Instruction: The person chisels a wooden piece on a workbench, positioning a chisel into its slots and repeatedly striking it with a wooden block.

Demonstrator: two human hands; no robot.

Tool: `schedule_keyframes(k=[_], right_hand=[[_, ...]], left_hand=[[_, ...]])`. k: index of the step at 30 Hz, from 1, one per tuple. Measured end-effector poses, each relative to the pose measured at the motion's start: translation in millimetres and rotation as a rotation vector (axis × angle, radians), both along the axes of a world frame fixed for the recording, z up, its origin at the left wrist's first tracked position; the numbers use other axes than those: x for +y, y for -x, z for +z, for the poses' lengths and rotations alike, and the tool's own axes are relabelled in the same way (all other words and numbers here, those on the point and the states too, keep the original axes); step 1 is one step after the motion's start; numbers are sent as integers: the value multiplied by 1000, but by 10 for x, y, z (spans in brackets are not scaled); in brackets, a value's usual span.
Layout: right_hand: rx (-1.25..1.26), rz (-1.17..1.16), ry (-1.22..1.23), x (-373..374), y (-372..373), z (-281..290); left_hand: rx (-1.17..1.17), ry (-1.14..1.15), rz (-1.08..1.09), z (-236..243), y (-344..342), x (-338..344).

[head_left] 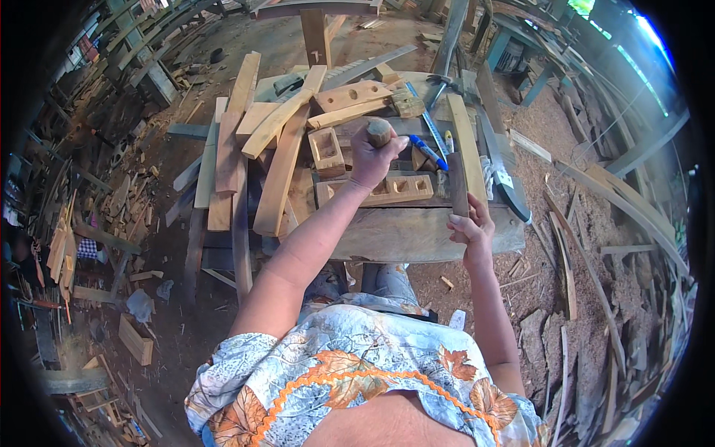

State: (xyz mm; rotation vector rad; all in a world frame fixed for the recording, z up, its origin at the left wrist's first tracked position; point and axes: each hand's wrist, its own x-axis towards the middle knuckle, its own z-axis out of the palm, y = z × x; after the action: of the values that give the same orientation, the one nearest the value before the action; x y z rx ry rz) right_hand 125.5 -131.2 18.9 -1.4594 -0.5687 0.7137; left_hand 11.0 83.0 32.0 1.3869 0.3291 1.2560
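My left hand (370,160) is closed around a tool with a round wooden handle (378,132), its end facing up; the lower part is hidden by the hand. Beneath that hand lies a wooden block with square recesses (408,189) on the workbench (417,235). At the bench's right side, my right hand (472,229) grips the near end of a flat brown wooden bar (456,179), which points away from me. Between the hands, a blue marker (429,152) rests at a slant. Another recessed wooden block (325,152) sits left of my left hand.
Loose boards (287,175) pile up on the bench's left, with a wooden piece with round holes (352,95) behind. A hammer (439,83) and a blue ruler (426,123) lie at the far right. Wood offcuts (138,339) and shavings litter the floor.
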Motion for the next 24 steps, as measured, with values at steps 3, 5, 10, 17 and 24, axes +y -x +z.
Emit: schedule_keyframes(k=[3, 5, 10, 17, 24], right_hand=[[-26, -5, -21, 26, 50, 239], [-120, 2, -48, 85, 37, 513], [-428, 80, -513, 389, 6, 1254], [-724, 416, 307, 772, 153, 1575], [-732, 138, -467, 774, 188, 1495]], left_hand=[[5, -64, -23, -57, -33, 9], [41, -83, -24, -92, -66, 9], [45, -109, -81, -129, -120, 3], [-14, -66, -97, -182, -128, -7], [46, -100, -83, -164, -163, -14]])
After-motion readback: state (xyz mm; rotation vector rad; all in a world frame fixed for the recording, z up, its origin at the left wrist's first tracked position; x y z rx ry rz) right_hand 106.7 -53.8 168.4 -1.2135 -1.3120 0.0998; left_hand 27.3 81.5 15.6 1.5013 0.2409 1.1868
